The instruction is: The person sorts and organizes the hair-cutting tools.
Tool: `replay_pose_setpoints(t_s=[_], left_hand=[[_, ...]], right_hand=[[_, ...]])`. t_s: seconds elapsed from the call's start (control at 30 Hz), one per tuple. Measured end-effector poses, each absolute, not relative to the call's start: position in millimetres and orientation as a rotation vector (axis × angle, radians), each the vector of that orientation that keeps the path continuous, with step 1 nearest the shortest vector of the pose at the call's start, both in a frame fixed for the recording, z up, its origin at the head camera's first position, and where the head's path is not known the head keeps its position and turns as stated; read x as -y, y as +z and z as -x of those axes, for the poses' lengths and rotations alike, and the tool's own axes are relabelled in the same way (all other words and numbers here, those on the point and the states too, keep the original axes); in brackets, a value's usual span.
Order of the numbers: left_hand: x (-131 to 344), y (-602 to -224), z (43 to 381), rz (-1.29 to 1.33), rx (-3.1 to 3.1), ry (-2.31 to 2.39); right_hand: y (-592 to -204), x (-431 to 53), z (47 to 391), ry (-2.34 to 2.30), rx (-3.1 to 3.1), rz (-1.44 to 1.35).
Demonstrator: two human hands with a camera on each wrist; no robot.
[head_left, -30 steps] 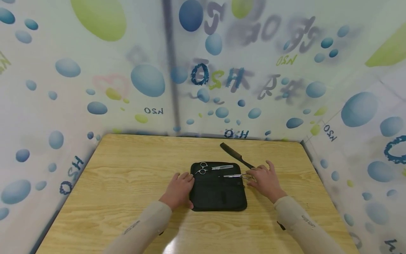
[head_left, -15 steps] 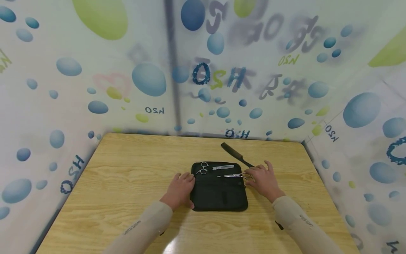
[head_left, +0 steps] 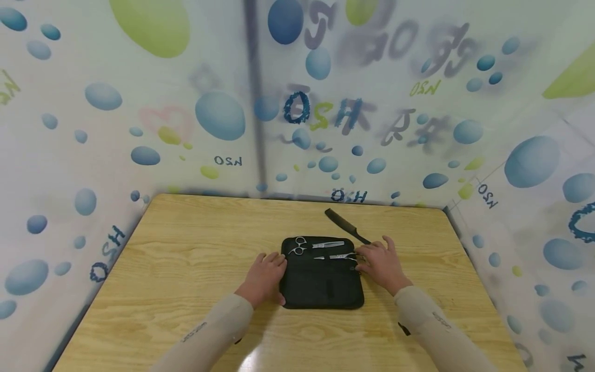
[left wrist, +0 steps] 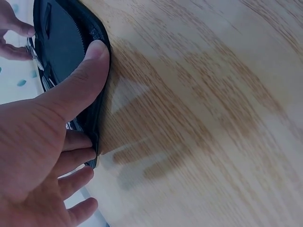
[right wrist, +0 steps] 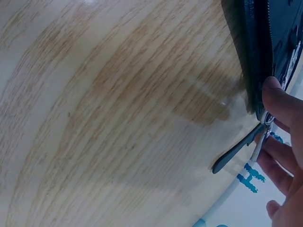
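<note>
Head view | upper scissors (head_left: 327,245): in case (head_left: 316,289) | lower scissors (head_left: 340,257): apparently part-secured, right hand (head_left: 382,264) pinching | left hand (head_left: 263,276): spread, case edge | comb (head_left: 341,222): left outside

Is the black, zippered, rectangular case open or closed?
Open: the black case lies spread, inside facing up, with silver metal scissors showing.

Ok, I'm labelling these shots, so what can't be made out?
Lower scissors: finger loops, head view, mostly behind the right hand.
Comb: handle end, head view, behind that hand.
Case: rest of it, right wrist view, cut off by the right edge.
Sleeve lettering: head view, too small.
</note>
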State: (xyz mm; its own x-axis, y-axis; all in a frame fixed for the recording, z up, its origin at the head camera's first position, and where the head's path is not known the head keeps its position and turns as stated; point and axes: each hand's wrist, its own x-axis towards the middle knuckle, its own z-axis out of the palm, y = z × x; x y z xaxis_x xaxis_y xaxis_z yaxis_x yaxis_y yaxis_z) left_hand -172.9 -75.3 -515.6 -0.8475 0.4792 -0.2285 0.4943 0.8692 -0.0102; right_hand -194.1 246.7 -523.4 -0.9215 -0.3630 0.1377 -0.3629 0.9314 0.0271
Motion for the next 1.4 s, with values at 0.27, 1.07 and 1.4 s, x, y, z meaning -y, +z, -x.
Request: replay_pose_setpoints(t_s=[0.27,1.07,1.4], left_hand=[[74.5,-514.9,173.7,-0.734,-2.806,-0.125],[77.3,-517.7,172.4,-0.728,-2.812,-0.095],[76.9,-518.6,173.2,-0.716,-2.803,-0.111]], right_hand=[[-526.0,-247.3,199.9,0.026,2.953,-0.592],[-533.1,-226.0,208.8,0.109,3.034,-0.455],[-538.5,-217.1,209.0,0.095,3.035,-0.411]])
